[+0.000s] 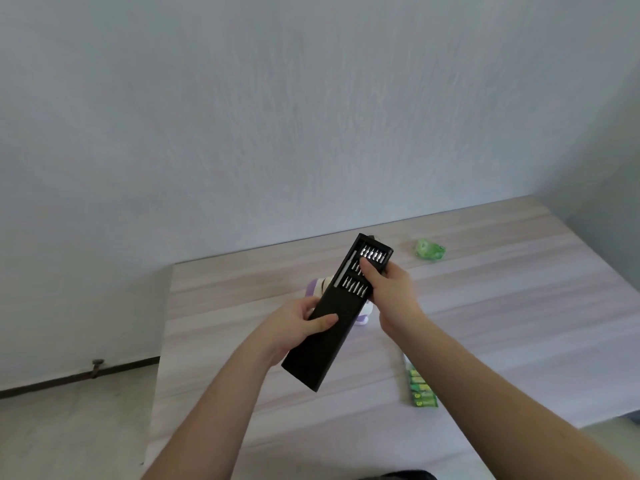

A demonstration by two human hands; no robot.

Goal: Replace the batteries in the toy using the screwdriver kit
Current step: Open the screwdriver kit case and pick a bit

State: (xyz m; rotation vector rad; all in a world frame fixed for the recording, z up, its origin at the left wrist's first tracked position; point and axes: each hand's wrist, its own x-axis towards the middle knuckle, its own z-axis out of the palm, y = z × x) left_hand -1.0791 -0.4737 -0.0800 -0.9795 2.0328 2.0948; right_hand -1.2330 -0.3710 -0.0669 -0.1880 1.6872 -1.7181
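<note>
The screwdriver kit [332,313], a long black case, is held in the air over the bench [485,306], tilted with its far end higher. Its inner tray [367,268] is slid partly out of the sleeve, showing rows of silver bits [373,255] and a pale driver handle [343,273] along one edge.

The left hand [298,323] grips the sleeve about midway, thumb across the top face and fingers curled beneath. The right hand [389,289] holds the exposed tray end, its thumb lying on the bits and its fingers wrapped round the far side.

The step in hand seems to be opening the kit to pick a tool. It is best done by keeping the tray fairly level so the bits stay seated, and drawing it out slowly.

Behind the case, mostly hidden, the white and purple toy [320,285] sits on the bench. A green pack of batteries [420,384] lies nearer, to the right; a crumpled green wrapper [429,249] lies farther back.
</note>
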